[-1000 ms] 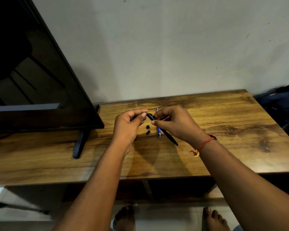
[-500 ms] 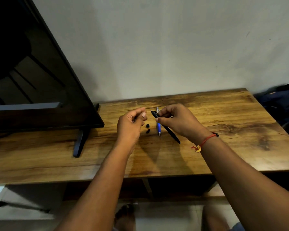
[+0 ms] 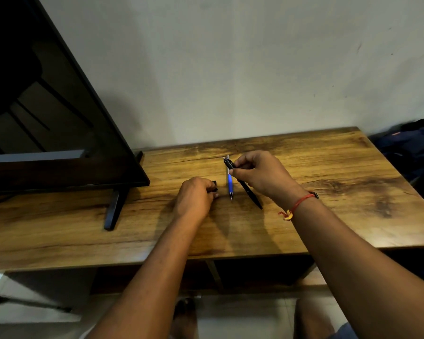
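The left hand sits knuckles-up near the middle of the tabletop, fingers curled down onto the small black pieces. Whether one is pinched yet I cannot tell. Best to lift a single piece between fingertip and thumb without nudging the blue pen lying just beside. Beyond, the right hand pinches the black pen near its top, tip slanting toward the front edge.

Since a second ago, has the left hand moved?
Yes. The left hand dropped from level with the far end of the blue pen to the table near its tip, at the small black parts.
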